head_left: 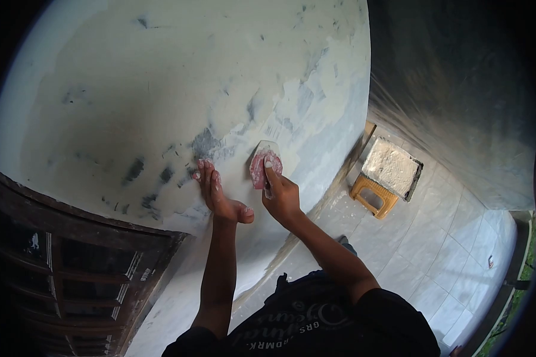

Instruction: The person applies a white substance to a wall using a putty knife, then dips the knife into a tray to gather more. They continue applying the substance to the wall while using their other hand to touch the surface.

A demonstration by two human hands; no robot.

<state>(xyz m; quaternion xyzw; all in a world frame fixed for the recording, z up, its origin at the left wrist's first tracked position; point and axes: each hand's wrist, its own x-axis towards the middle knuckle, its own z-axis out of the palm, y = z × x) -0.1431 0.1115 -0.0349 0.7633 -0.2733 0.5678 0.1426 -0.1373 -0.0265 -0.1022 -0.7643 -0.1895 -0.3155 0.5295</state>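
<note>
My right hand (pixel 281 199) grips a putty knife (pixel 259 169) with a red, putty-smeared body and a pale blade edge. Its blade overlaps the wall (pixel 161 77), which is coated in off-white putty with dark grey patches showing through. To the left, my left hand (pixel 217 193) is open, its straight fingers resting at the wall surface and its thumb out to the side. White putty coats the fingertips of that hand, and white smears mark the right thumb too.
A dark-rimmed tray of white putty (pixel 393 165) sits on a yellow-orange plastic stool (pixel 385 205) at the right. Grey tiles (pixel 423 244) cover the floor. A dark wooden frame with glass panes (pixel 95 256) lies lower left; a dark grey surface (pixel 458 89) rises at right.
</note>
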